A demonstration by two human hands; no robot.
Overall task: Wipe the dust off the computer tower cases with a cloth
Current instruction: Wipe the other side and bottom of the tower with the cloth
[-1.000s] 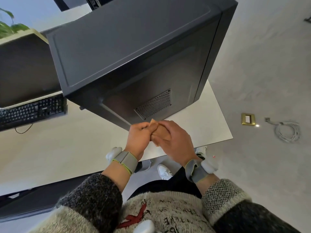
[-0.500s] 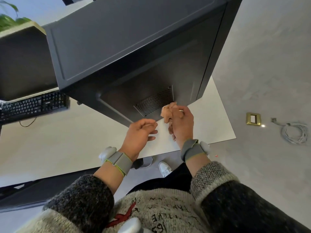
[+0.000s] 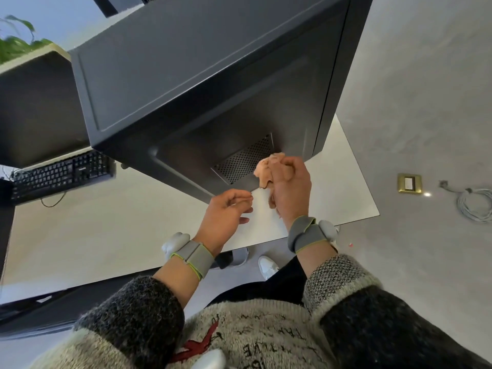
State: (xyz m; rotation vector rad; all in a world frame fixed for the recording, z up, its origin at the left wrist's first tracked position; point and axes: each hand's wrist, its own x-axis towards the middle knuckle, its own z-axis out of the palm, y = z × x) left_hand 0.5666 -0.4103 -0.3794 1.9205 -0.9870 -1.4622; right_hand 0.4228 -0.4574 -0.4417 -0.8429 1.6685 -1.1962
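Cloth [image 3: 267, 170], crumpled peach, amid curled fingers [image 3: 290, 166] of right hand [image 3: 291, 191] by matte black tower case [image 3: 199, 75]; left hand [image 3: 226, 211] slack

Top of the shot: the tall black metal computer tower case [image 3: 186, 75] runs straight past the upper edge, its far end lost. The crumpled peach cloth [image 3: 269, 169] only half shows. The rest is buried in the right hand [image 3: 291, 187], and whether it touches the case is impossible to call from here.

Left side: the big dark flat panel [image 3: 34, 107] is chopped by the frame, and what it is stays unclear. The black keyboard [image 3: 61, 174] has legends too tiny to read, and the green leafy plant [image 3: 16, 43] is a smear.

The coiled white cable [image 3: 474, 206] slips off the right edge. The white shoe [image 3: 267, 265] peeks out, half hidden by the dark trouser leg [image 3: 266, 291].
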